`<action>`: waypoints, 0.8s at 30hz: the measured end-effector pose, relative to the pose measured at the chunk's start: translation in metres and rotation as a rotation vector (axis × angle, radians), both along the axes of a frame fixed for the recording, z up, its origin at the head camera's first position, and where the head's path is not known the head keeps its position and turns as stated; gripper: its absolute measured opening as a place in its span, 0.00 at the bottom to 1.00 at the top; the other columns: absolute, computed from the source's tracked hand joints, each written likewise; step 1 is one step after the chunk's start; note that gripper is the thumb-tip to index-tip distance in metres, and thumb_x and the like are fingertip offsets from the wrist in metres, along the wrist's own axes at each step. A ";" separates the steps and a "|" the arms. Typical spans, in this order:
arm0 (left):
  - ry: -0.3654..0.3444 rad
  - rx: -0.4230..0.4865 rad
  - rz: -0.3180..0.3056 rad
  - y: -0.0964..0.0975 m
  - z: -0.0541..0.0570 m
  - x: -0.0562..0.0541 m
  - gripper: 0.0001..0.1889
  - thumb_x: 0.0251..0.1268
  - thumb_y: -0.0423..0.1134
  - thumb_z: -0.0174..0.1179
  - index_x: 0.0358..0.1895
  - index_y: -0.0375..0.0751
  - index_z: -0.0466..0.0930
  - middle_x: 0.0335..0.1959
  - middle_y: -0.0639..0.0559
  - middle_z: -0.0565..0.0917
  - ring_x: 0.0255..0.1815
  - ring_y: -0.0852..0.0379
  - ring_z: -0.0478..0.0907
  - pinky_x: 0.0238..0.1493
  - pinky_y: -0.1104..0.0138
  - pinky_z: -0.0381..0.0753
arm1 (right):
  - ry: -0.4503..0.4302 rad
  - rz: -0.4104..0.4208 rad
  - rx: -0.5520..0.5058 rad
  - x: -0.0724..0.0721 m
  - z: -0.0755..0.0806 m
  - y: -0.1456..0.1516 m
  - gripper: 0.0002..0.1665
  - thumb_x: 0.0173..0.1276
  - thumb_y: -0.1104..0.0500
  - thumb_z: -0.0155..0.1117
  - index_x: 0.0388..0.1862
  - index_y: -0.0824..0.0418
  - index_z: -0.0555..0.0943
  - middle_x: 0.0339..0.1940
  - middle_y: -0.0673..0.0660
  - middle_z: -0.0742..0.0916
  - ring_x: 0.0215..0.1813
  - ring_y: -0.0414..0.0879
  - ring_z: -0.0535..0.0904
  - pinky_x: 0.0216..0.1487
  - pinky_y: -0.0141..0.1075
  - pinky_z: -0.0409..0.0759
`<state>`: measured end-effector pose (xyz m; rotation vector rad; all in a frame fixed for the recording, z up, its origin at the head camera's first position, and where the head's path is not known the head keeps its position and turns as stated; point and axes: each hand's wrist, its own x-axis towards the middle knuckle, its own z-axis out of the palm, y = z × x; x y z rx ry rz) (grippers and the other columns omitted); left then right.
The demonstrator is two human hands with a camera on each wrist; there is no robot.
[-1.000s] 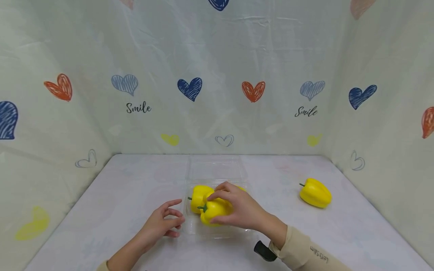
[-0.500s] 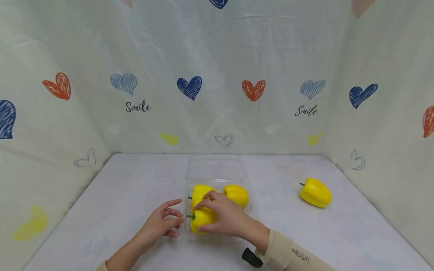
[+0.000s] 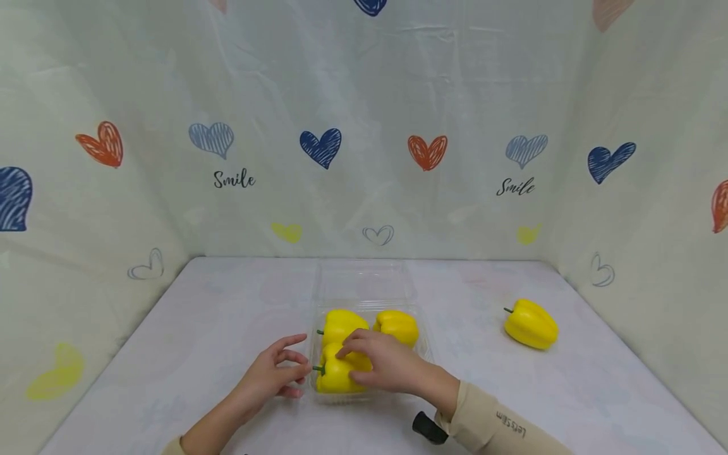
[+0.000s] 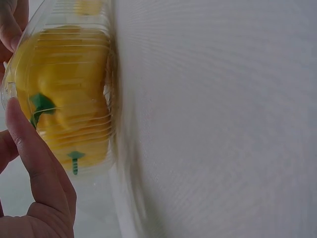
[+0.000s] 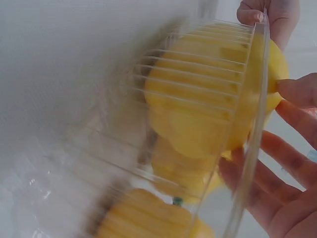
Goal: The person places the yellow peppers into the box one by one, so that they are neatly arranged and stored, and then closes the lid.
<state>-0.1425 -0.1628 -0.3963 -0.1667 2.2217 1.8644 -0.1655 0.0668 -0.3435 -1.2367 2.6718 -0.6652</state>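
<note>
Three yellow bell peppers lie in a clear plastic clamshell container [image 3: 423, 357]. My right hand [image 3: 392, 363] is over the near-left bell pepper [image 3: 335, 378], fingertips on its top and thumb at its near side. In the right wrist view, the fingers [image 5: 287, 158] reach over the rim, fairly straight. Behind sits a second bell pepper [image 3: 341, 322]; a third bell pepper [image 3: 397, 327] is at the back right. My left hand [image 3: 264, 379] stays at the container's left side; in the left wrist view, one finger [image 4: 29, 148] touches the rim with its tip.
The container's transparent lid [image 3: 364, 281] is folded back on the white table [image 3: 239, 303]. Another yellow bell pepper [image 3: 531, 324] lies on the table at the right. A small black device [image 3: 429, 428] shows by the right cuff. A heart-patterned curtain [image 3: 370, 202] surrounds the table.
My right hand has carried the bell pepper left and lowered it into the container's near-left corner, its fingers now loosened and slightly back. The left hand has stayed at the rim.
</note>
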 end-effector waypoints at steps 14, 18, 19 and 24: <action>0.017 0.014 -0.013 -0.002 0.000 0.001 0.33 0.57 0.35 0.65 0.66 0.38 0.62 0.38 0.45 0.76 0.29 0.52 0.76 0.29 0.59 0.83 | 0.069 0.004 -0.138 -0.002 0.001 0.017 0.14 0.59 0.62 0.68 0.44 0.58 0.81 0.44 0.48 0.81 0.47 0.42 0.76 0.51 0.32 0.75; 0.013 0.008 -0.003 -0.001 -0.001 0.001 0.33 0.57 0.35 0.65 0.66 0.38 0.62 0.38 0.45 0.76 0.29 0.52 0.75 0.29 0.59 0.83 | 0.121 0.001 -0.201 -0.005 -0.001 0.027 0.12 0.57 0.64 0.67 0.42 0.58 0.82 0.41 0.48 0.81 0.43 0.41 0.76 0.46 0.33 0.77; 0.011 0.007 -0.002 -0.001 -0.001 0.001 0.33 0.57 0.35 0.65 0.66 0.38 0.62 0.38 0.45 0.76 0.29 0.52 0.75 0.29 0.59 0.83 | 0.134 -0.001 -0.209 -0.006 -0.002 0.030 0.12 0.57 0.65 0.67 0.42 0.58 0.82 0.40 0.48 0.82 0.42 0.41 0.76 0.46 0.33 0.77; 0.010 0.008 0.002 -0.001 -0.002 0.001 0.33 0.57 0.34 0.65 0.66 0.38 0.62 0.38 0.45 0.76 0.29 0.52 0.75 0.29 0.59 0.83 | 0.181 -0.042 -0.232 -0.007 -0.002 0.042 0.13 0.56 0.65 0.68 0.41 0.56 0.81 0.41 0.46 0.81 0.43 0.44 0.76 0.47 0.36 0.77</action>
